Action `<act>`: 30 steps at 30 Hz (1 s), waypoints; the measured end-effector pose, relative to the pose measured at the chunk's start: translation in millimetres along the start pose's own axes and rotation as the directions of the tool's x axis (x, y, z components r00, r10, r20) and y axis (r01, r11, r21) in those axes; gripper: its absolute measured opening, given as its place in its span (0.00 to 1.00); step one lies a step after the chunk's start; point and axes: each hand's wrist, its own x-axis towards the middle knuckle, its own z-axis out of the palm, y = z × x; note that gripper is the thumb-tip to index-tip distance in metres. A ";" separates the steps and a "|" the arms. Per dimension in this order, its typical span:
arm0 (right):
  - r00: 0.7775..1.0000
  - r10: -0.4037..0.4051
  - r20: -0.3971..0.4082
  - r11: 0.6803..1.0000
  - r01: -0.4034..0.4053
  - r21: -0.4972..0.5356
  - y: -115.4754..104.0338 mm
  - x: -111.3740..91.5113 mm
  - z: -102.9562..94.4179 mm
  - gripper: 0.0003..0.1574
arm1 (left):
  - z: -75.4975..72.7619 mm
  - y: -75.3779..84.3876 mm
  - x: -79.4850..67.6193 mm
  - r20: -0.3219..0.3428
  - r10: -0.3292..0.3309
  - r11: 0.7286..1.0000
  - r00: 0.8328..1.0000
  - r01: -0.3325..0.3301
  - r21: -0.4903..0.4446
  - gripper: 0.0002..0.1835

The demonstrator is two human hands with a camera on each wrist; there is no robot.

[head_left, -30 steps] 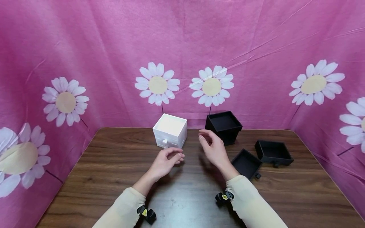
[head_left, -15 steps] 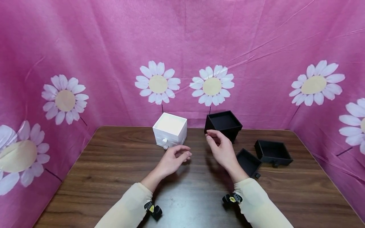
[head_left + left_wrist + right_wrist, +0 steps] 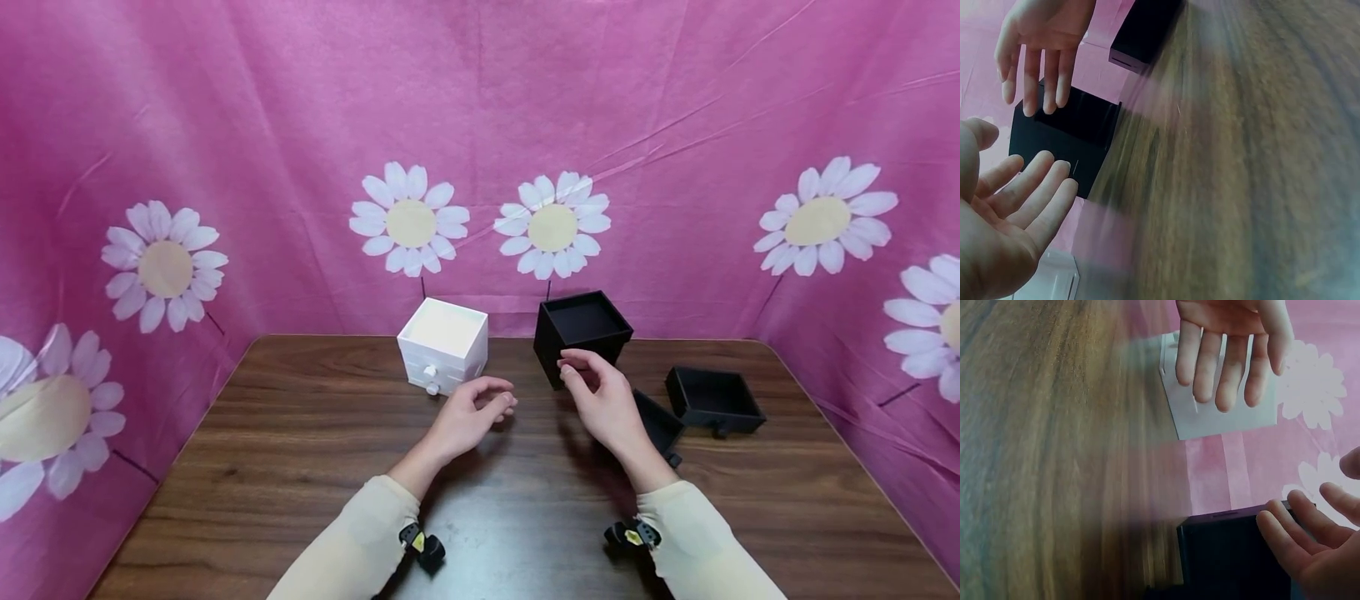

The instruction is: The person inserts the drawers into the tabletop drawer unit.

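Note:
A white box with two round knobs [image 3: 442, 342] stands at the back of the table, left of a black box [image 3: 551, 342] whose top is a shallow recess. In front of the white box, at its right, my left hand [image 3: 467, 421] hovers with loosely bent fingers and holds nothing. My right hand [image 3: 606, 408] hangs in front of the black box, fingers relaxed, also holding nothing. In the left wrist view the black box [image 3: 1054, 137] shows a hollow interior. Partly behind my right forearm lies a black drawer [image 3: 660, 427]; another black drawer [image 3: 716, 402] lies beside it.
The brown wooden table [image 3: 300, 450] ends at a pink cloth [image 3: 480, 108] printed with large white daisies, which encloses the back and both sides. A small black device is strapped to each wrist.
Both hands have moved to the right and slightly toward me. My left hand has left the front of the white box, so its lower knob shows. The boxes and drawers stay in place.

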 end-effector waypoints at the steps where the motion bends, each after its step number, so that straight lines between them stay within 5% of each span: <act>1: 1.000 0.002 -0.002 1.000 -0.002 -0.008 0.4 -1.0 -1.7 0.18 | 0.6 -0.2 1.0 -0.002 0.002 1.000 1.000 -0.002 0.001 0.18; 21: 0.999 -0.032 -0.020 0.992 0.029 -0.122 11.1 -24.5 -32.0 0.18 | 16.4 1.6 24.9 -0.066 -0.022 1.000 0.998 0.023 0.021 0.19; 30: 0.996 -0.073 -0.057 0.997 0.072 -0.018 17.9 -36.7 -48.7 0.17 | 24.5 5.2 40.6 -0.076 0.024 0.999 0.997 -0.022 0.036 0.17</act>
